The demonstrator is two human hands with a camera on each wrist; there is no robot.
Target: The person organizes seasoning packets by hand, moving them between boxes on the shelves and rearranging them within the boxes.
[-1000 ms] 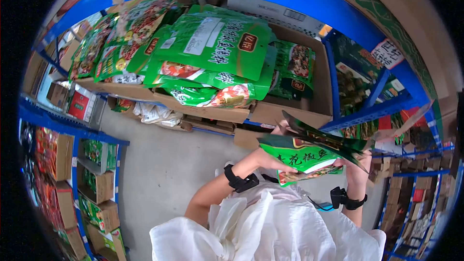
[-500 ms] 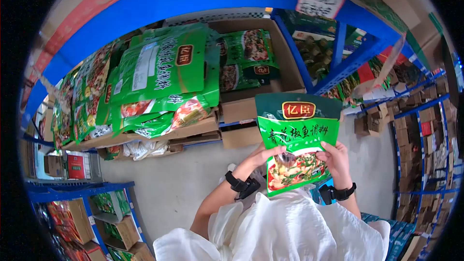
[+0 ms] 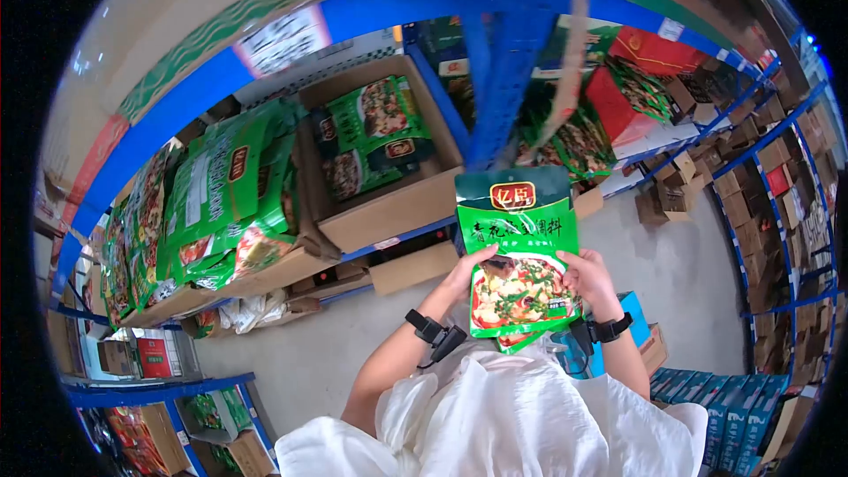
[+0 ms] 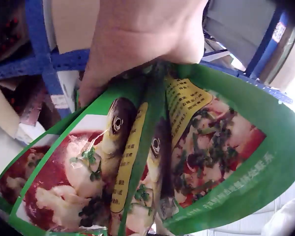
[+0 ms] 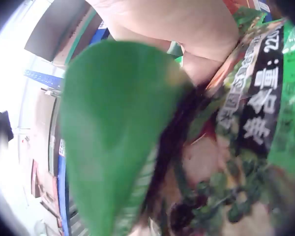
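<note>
In front of the white shirt, a small stack of green fish seasoning pouches stands upright, its printed front towards the head camera. My left hand grips the stack's left edge, thumb across the front. At the opposite edge my right hand pinches it, thumb also on the front. In the left wrist view, pouches fan apart below the left hand, showing fish pictures. A green pouch flap bends close to the right wrist camera, below the right hand.
Beyond the hands, an open carton on a blue shelf holds similar pouches. More green pouches are piled left of it. A blue upright rises ahead. Dark teal boxes stand on the floor at right, and shelves line both sides.
The pouches were tilted and fanned edge-on a second ago; they turned upright, front facing the head camera. The head view has swung right, so the shelf carton appears further left.
</note>
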